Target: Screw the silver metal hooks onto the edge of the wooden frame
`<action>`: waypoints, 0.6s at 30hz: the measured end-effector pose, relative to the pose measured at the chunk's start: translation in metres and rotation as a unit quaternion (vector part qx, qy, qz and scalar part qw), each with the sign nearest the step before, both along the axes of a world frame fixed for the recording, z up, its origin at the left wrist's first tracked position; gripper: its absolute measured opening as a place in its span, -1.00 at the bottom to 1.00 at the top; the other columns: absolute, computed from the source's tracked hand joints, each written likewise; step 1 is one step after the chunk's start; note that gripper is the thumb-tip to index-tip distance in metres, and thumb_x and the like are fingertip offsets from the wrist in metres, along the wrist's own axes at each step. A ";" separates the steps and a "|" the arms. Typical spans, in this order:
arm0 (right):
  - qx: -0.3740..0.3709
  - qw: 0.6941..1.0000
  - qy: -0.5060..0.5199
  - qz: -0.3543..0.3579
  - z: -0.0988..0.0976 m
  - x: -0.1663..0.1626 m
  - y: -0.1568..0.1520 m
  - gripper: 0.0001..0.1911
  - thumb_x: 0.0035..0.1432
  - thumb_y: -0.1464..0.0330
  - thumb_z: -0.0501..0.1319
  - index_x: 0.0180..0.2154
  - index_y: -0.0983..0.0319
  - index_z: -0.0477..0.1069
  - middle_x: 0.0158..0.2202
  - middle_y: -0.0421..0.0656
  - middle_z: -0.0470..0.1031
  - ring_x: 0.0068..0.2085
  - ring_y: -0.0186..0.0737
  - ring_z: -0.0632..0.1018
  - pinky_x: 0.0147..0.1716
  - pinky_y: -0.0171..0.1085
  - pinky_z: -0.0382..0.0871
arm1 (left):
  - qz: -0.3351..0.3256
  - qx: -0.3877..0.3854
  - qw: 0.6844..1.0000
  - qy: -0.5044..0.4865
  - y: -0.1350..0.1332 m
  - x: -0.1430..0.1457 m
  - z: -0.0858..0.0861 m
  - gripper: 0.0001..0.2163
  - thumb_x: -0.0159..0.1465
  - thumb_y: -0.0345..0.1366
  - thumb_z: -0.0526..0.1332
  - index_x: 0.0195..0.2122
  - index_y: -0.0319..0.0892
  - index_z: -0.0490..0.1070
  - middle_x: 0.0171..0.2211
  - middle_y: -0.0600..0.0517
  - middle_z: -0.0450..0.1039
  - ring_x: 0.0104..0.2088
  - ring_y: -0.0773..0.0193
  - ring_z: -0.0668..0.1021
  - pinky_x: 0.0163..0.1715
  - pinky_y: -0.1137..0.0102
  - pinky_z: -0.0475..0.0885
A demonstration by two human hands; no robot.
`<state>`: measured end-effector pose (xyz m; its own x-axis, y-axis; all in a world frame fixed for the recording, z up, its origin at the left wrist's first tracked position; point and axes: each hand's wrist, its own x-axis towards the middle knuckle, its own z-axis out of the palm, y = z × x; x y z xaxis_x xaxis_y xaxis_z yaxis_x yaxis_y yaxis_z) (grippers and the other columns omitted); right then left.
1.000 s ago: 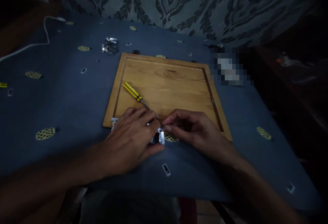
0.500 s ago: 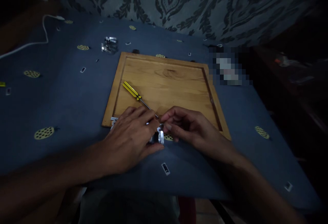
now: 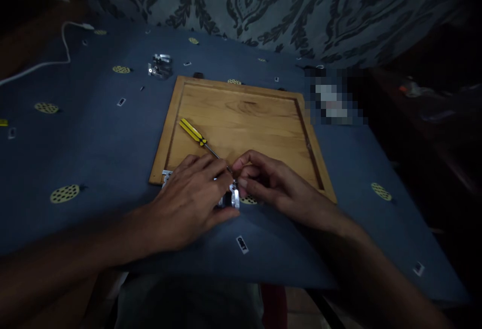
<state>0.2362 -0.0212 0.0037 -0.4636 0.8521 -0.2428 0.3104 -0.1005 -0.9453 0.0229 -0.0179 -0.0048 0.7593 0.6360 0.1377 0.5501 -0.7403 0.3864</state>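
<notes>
A wooden panel [image 3: 241,113] with a raised frame lies on the cloth. My left hand [image 3: 192,193] curls over a shiny metal bracket [image 3: 235,197] at the panel's near edge and grips it, hiding most of it. At the bracket's right end, my right hand [image 3: 269,181] is closed in a pinch, with thumb and fingertips together. Whatever sits in that pinch is too small and dark to make out. A yellow-and-black screwdriver [image 3: 193,131] lies across the panel, its tip beside my left fingers.
Behind the panel to the left, more metal brackets [image 3: 160,65] lie on the blue patterned tablecloth [image 3: 94,153]. A white cable [image 3: 68,47] runs along the far left. A blurred-out item [image 3: 333,99] sits right of the panel. A patterned wall [image 3: 256,12] rises behind.
My right fingers have shifted slightly and now press closer to the bracket's end. My left hand keeps its place over the bracket. The screwdriver lies as before.
</notes>
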 end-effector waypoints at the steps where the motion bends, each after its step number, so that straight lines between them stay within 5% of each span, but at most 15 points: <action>1: -0.001 1.000 0.002 0.001 0.000 0.000 0.001 -0.80 0.30 0.22 0.25 -0.13 0.16 0.33 -0.43 -0.27 0.41 -0.37 -0.30 0.45 -0.34 -0.31 0.32 | 0.000 0.003 1.000 -0.002 0.000 0.000 0.000 -0.62 0.32 -0.09 0.39 0.02 -0.24 0.46 -0.06 -0.05 0.50 -0.03 0.02 0.51 -0.04 0.13 0.39; 18: 0.007 0.999 0.000 0.032 -0.001 -0.002 0.004 -0.86 0.34 0.31 0.21 -0.12 0.16 0.27 -0.42 -0.31 0.38 -0.38 -0.33 0.43 -0.36 -0.32 0.30 | -0.004 0.024 0.999 -0.022 0.000 -0.001 -0.004 -0.62 0.31 -0.09 0.39 0.01 -0.26 0.49 -0.01 -0.10 0.52 -0.03 0.00 0.52 -0.04 0.12 0.41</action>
